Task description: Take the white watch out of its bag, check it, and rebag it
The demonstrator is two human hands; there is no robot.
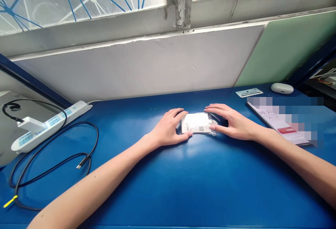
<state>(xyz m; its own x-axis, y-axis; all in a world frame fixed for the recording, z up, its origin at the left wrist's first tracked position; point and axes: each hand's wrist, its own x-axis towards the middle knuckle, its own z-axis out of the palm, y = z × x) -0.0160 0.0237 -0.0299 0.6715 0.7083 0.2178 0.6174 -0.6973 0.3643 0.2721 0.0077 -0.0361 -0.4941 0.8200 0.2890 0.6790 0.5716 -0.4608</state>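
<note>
A small clear plastic packet (196, 122) with a white printed label, a barcode and a square code lies on the blue table, between my two hands. What is inside it cannot be made out. My left hand (170, 127) is at the packet's left end, fingers by the far edge and thumb by the near edge. At the right end, my right hand (231, 122) has its thumb against the packet and its outstretched fingers by the far corner. Both hands are open around the packet, with a gap between thumb and fingers.
To the left, a white power strip (55, 124) holds a plugged-in charger (30, 124); a black cable (97, 134) loops across the blue table (183, 187). On the right are a partly blurred phone-like screen (283, 127), a card (249, 92) and a white case (282, 88). A wall panel (144, 64) stands behind.
</note>
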